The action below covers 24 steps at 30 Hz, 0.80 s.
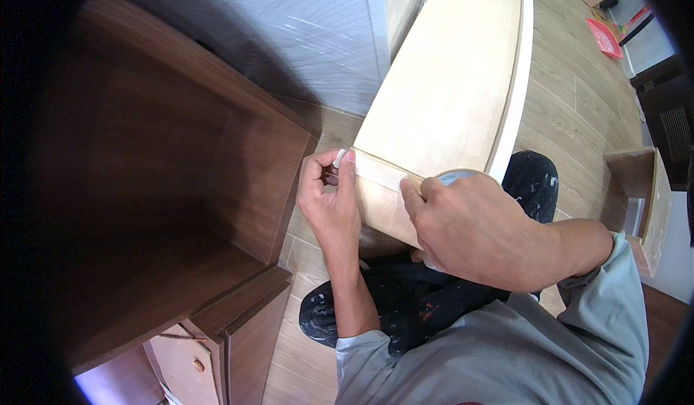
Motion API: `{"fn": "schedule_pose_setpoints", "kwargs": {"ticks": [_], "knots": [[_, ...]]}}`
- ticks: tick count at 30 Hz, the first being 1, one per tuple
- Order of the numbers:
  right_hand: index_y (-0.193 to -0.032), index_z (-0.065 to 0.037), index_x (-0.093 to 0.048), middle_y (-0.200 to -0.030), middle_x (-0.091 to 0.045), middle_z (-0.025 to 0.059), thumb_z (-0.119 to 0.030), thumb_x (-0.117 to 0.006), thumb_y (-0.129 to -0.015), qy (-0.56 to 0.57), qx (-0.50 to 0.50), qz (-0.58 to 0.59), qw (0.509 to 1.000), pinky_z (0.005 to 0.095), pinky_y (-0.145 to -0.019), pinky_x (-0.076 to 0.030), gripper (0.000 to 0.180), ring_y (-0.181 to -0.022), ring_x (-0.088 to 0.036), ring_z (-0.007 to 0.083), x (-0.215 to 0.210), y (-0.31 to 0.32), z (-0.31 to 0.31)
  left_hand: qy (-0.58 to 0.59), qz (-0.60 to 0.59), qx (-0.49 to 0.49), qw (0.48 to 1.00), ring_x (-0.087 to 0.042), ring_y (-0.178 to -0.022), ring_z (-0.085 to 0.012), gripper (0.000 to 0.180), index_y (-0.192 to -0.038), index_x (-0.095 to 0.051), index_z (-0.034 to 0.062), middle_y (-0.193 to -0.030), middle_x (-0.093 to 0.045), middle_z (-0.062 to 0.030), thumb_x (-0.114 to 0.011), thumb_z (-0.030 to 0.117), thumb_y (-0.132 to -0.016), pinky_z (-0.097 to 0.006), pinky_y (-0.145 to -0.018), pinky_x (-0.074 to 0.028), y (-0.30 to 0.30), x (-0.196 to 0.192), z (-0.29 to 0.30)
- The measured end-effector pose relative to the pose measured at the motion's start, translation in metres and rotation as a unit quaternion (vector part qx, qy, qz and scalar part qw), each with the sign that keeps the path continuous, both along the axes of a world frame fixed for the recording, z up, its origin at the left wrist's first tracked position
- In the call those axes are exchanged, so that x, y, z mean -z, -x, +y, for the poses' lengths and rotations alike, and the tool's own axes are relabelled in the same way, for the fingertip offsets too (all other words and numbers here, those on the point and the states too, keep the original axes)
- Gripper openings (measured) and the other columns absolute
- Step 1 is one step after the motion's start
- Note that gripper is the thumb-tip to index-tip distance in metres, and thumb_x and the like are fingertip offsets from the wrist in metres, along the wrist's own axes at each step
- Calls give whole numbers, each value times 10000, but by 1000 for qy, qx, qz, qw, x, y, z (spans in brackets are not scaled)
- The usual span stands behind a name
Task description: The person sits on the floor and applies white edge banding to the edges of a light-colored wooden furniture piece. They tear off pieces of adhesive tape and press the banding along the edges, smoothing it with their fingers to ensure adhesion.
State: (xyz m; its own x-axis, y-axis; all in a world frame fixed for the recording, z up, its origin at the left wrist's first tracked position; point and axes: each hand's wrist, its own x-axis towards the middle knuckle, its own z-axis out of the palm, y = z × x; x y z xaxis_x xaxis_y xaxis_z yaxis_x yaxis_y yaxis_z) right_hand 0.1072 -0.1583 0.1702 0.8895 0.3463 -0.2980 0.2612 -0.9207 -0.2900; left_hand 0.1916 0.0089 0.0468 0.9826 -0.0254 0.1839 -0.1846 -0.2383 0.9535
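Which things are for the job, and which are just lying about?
For the job:
pale tape strip, its end in the left hand
tape roll, at the right hand
pale wooden panel

Just about, it seems:
pinkish-red dustpan
open wooden box
dark brown cabinet

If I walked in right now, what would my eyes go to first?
Probably the long pale board, running from the middle up to the top edge, with the left hand and right hand holding a white strip across its near end. Next, the big dark brown cupboard that fills much of the left side. Then maybe the pinkish-red dustpan, far off at the upper right.
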Motion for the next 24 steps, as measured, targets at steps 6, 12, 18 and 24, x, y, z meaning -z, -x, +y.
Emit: {"fn": "schedule_pose_setpoints", "kwargs": {"ticks": [6, 12, 18, 24], "knots": [[-1334, 211, -598, -902, -743, 231, -326, -885, -824, -1, 7, 10, 1000, 383, -661, -620, 794, -777, -771, 319, 2, 0, 0, -8, -13, 9, 1000, -574, -806, -68, 97, -1018, -717, -17, -911, -684, -15, -745, 76, -1017, -243, -738, -485, -1, 2, 1], [-1153, 169, -633, -826, -727, 218, -239, -821, -834, -17, 9, -17, 1000, 389, -631, -613, 551, -725, -770, 321, 2, 0, 0, -3, -15, 8, 1000, -572, -811, -68, 88, -1018, -718, -17, -914, -686, -15, -743, 68, -1014, -246, -742, -484, -1, 3, 1], [-989, 121, -665, -766, -717, 209, -155, -750, -850, -36, 15, -60, 997, 399, -599, -605, 320, -689, -771, 324, 6, 2, 1, -5, -15, 6, 1000, -562, -806, -65, 90, -1019, -714, -15, -914, -681, -10, -749, 67, -1008, -247, -740, -482, 0, 1, 0], [-863, 91, -697, -697, -704, 202, -62, -678, -867, -62, 16, -99, 993, 399, -572, -602, 154, -647, -769, 327, 9, 5, 0, -3, -14, 4, 1000, -560, -798, -92, 93, -1004, -699, -16, -914, -662, -31, -756, 57, -991, -264, -736, -482, -1, 4, -1]]}}
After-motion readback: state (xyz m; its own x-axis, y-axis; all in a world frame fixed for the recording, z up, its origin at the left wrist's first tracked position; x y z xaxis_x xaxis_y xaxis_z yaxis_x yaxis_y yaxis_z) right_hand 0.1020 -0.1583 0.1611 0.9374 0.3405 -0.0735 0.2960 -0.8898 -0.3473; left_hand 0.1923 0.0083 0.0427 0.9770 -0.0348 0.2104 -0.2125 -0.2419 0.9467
